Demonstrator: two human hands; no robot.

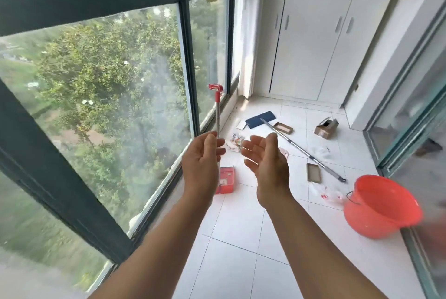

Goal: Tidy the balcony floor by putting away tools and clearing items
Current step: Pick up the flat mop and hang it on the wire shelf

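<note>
1. Two hands are raised in front of the window – the left hand (201, 165) is closed round a thin rod (218, 115), its fingers (218, 145) clamped on the lower part of the shaft.
2. The rod is held nearly upright, its long axis vertical, with a red head (215, 88) at the top, close to the window frame (187, 66).
3. The right hand (266, 165) is held just beside the left, palm turned inward, fingers apart and empty; it touches nothing.
4. On the floor (241, 226) beyond the hands a mop (299, 147) lies flat, its pole running diagonally from the blue pad (260, 119) near the far wall toward the bucket (381, 207) at the right.
5. The free right hand is judged the nearer one to the mop pole.
6. A red box (226, 179) lies below the hands; small cartons and wrappers are scattered between it and the cupboard (313, 33).
7. Open tile is left in the near foreground – room to step is narrowed by the glass on the left and a sliding door (410, 105) on the right.
</note>
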